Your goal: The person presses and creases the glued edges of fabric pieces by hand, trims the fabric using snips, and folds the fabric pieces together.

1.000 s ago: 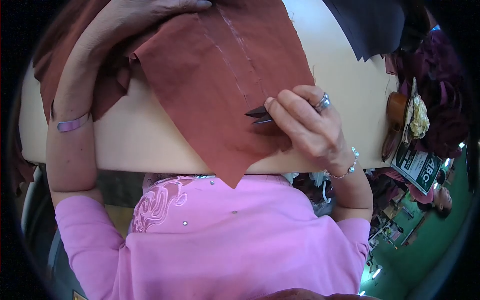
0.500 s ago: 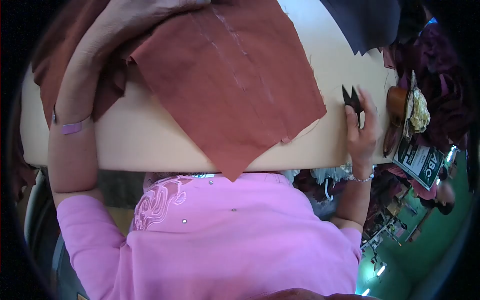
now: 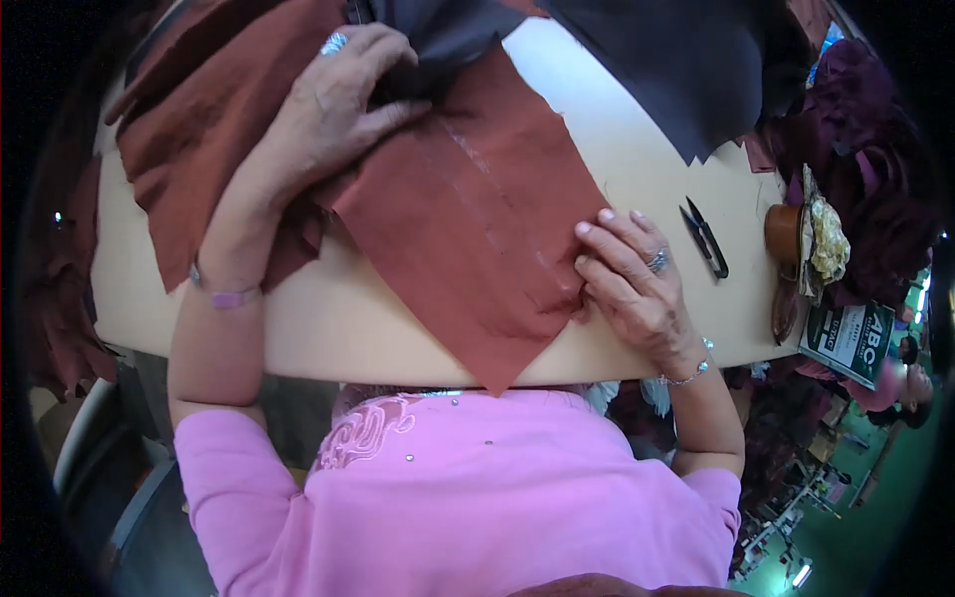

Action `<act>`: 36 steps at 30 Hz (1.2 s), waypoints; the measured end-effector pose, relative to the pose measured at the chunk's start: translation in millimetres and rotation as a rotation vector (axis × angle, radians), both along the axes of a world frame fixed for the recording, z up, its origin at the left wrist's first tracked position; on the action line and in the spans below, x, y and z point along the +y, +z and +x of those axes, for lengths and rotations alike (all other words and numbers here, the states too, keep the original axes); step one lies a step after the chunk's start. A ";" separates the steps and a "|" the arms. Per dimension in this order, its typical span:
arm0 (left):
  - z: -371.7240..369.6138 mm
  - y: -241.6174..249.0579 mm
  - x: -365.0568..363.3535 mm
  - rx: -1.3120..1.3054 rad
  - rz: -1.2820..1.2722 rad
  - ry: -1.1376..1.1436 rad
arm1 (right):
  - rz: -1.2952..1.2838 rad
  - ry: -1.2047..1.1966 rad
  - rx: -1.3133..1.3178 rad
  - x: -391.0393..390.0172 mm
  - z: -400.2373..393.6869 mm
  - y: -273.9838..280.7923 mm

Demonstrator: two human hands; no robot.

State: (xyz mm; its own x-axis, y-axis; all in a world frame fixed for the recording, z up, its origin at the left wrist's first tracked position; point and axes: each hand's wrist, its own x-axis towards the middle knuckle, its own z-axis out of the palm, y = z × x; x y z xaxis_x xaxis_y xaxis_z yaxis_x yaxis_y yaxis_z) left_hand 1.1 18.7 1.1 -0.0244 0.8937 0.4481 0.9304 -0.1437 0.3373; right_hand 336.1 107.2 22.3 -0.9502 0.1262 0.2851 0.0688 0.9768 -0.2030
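Note:
A reddish-brown cloth panel [image 3: 477,229] lies on the pale table, its pointed corner hanging over the front edge. Pale chalk-like lines run along it. My left hand [image 3: 333,109], wearing a ring, is curled over the bunched upper part of this cloth, beside a dark cloth [image 3: 448,35]; its fingertips are partly hidden. My right hand [image 3: 637,289] has its fingers on top of the panel's right edge and its thumb tucked from sight, pinching the edge. Black thread snips [image 3: 706,239] lie on the table, just right of my right hand and apart from it.
Another dark cloth piece [image 3: 676,75] covers the far right of the table [image 3: 308,338]. At the right edge are a brown round container [image 3: 783,234], a crumpled yellowish item [image 3: 828,244] and a green-and-white ABC box [image 3: 851,340]. Maroon cloth [image 3: 865,169] is heaped beyond; a person [image 3: 900,388] sits farther off.
My right hand has put the thread snips down on the table and moved left onto the cloth's edge. The cloth and my left hand appear lower in view, and more dark cloth shows at the top.

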 end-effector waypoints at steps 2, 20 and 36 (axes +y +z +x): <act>0.3 2.8 -2.8 -0.007 0.010 -0.050 | -0.020 0.039 -0.014 1.0 -9.9 5.7; 51.8 57.7 -29.9 -1.105 -0.796 0.127 | -1.513 -0.294 0.503 84.0 -128.4 8.2; 60.7 54.8 -31.1 -1.294 -0.479 0.150 | -1.676 -0.153 0.588 65.6 -134.0 7.7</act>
